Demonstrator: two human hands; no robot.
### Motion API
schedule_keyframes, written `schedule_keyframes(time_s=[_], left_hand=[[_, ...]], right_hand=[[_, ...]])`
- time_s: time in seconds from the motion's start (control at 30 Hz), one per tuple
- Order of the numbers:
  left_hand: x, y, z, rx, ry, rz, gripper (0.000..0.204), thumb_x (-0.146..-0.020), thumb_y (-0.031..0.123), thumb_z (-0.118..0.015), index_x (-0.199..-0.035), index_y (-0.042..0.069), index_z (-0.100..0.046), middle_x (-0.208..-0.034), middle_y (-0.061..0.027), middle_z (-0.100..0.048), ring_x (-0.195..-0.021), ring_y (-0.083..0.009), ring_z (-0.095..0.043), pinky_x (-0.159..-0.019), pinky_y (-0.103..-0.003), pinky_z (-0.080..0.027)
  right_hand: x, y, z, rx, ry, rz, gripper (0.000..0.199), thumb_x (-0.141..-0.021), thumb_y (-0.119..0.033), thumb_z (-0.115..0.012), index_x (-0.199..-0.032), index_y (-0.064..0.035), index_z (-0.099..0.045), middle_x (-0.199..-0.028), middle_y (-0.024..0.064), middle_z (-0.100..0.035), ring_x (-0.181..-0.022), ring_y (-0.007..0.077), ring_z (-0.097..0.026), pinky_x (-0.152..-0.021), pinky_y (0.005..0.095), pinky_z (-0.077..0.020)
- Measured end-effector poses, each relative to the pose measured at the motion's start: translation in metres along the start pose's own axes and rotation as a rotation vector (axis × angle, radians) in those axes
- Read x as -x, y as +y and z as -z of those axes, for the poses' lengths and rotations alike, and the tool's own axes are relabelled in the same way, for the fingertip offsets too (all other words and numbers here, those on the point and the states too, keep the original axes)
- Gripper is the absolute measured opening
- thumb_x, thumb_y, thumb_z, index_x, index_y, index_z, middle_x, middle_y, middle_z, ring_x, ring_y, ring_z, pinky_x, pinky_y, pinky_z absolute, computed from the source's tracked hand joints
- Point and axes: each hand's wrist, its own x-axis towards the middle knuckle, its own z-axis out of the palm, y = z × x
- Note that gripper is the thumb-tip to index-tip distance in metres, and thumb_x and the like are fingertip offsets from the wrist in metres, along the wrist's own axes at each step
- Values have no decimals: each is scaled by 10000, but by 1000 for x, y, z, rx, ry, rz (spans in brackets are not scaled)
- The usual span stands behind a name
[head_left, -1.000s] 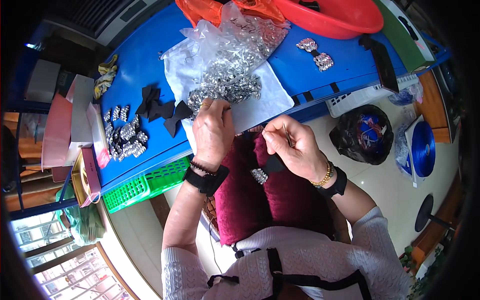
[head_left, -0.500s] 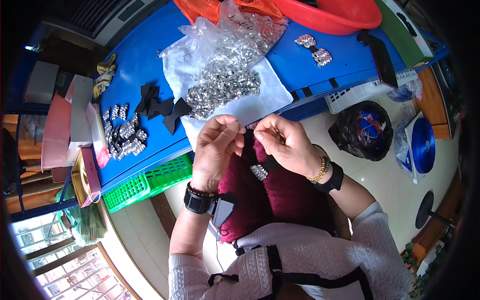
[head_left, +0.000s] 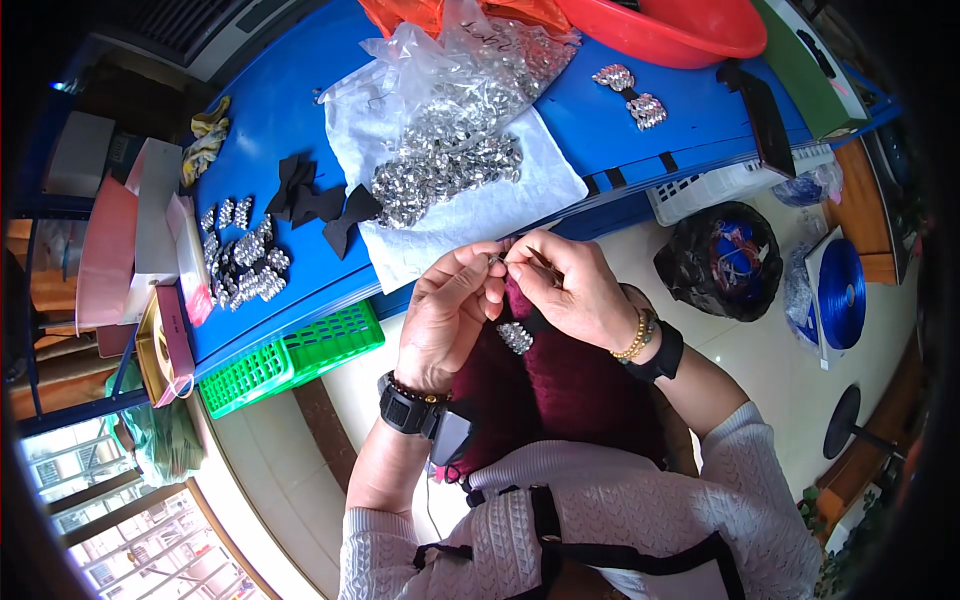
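My left hand (head_left: 447, 318) and my right hand (head_left: 570, 292) meet above my lap, both closed in a pinch, fingertips nearly touching. Between the left fingertips glints a tiny clear rhinestone (head_left: 494, 260). Whatever the right fingers pinch is too fine to make out. Below them, on the dark red cloth (head_left: 490, 405) over my lap, lies a rhinestone-covered piece (head_left: 515, 338) with black fabric. Beyond my hands, a heap of loose rhinestones (head_left: 440, 180) spreads on a white plastic sheet (head_left: 545, 195), under a clear bag (head_left: 470, 75) holding more.
On the blue table (head_left: 275, 95) lie black fabric bows (head_left: 325, 205), several rhinestone pieces (head_left: 245, 265) and a finished rhinestone bow (head_left: 630, 97). A red basin (head_left: 680, 45) stands at the back. Below are a green basket (head_left: 300, 360), a black bag (head_left: 690, 265) and a blue ribbon roll (head_left: 842, 290).
My left hand has moved slightly right and its fingertips have come up against the right hand's. A small rhinestone now shows between the left fingertips.
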Motion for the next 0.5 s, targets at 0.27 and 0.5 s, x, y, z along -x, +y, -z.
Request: schedule_keyframes(time_s=[0.27, 0.5], left_hand=[[1, -3, -4, -69, 59, -80, 159, -893, 64, -506, -1024, 2, -573, -849, -61, -612, -674, -106, -556, -570, -217, -446], [1, -4, -7, -195, 116, -130, 155, -892, 60, -508, -1024, 11, -572, -815, -54, -598, -661, -104, -548, -559, -212, -426]], right_hand=[[2, 2, 1, 27, 0, 41, 45, -843, -53, -565, -820, -15, -559, -577, -4, -512, -512, 12, -412, -455, 202, -334], [1, 6, -1, 41, 23, 60, 53, -842, -54, -569, -808, -15, -554, -580, 4, -526, -507, 15, -423, -450, 205, -334]])
